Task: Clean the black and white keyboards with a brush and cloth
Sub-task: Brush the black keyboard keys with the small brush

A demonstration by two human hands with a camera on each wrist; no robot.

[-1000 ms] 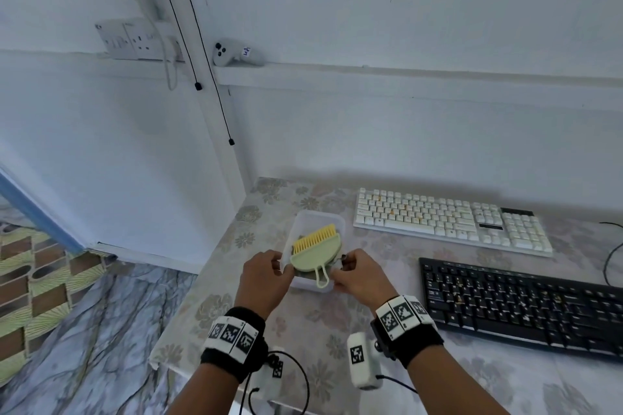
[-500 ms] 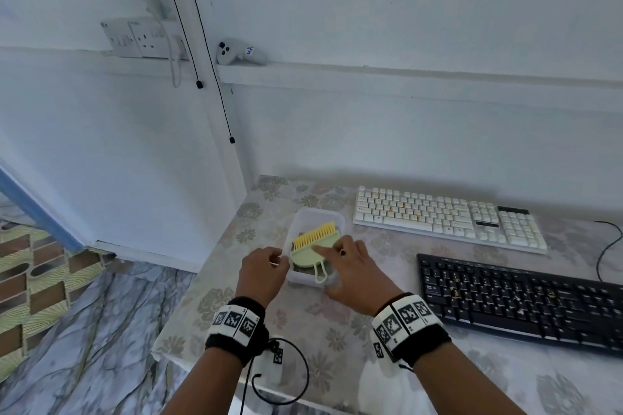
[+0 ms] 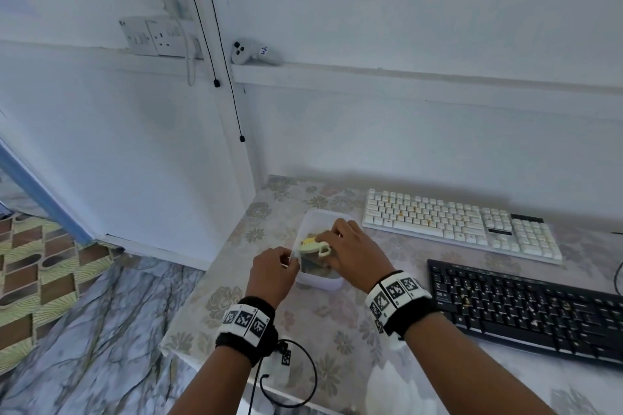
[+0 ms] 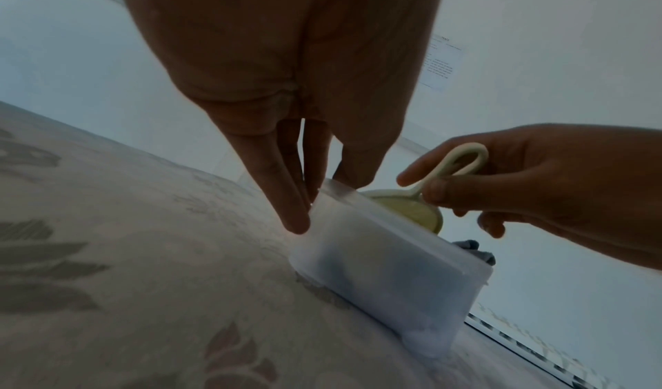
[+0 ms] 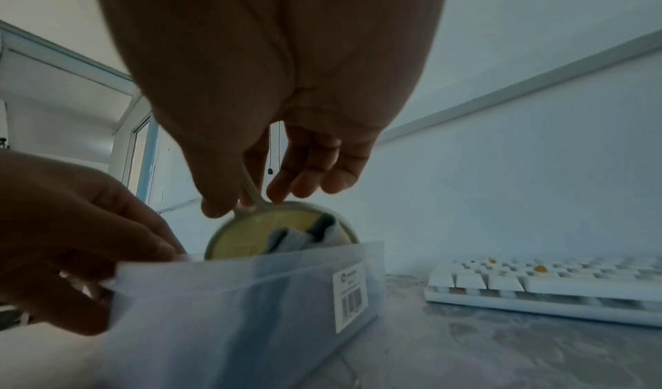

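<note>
A translucent plastic container (image 3: 320, 280) stands on the flowered tablecloth, left of both keyboards. My left hand (image 3: 290, 258) pinches its near-left rim (image 4: 333, 190). My right hand (image 3: 325, 242) pinches the loop handle of a pale green brush (image 3: 310, 244) with yellow bristles and holds it tilted over the container. In the right wrist view the brush (image 5: 251, 233) rises above the container wall (image 5: 232, 296), with a grey cloth (image 5: 304, 236) in front of it. The white keyboard (image 3: 462, 224) lies at the back. The black keyboard (image 3: 526, 310) lies nearer, on the right.
The wall rises just behind the table, with a ledge bearing a grey controller (image 3: 249, 52) and power sockets (image 3: 155, 35). Two black cords (image 3: 215, 82) hang down the wall. The table's left edge drops to a marbled floor. A black cable loop (image 3: 293, 377) hangs at the near edge.
My right hand left the container's right side, reached over the brush and took its handle. The brush now sits tilted instead of lying flat. My left hand stayed at the rim.
</note>
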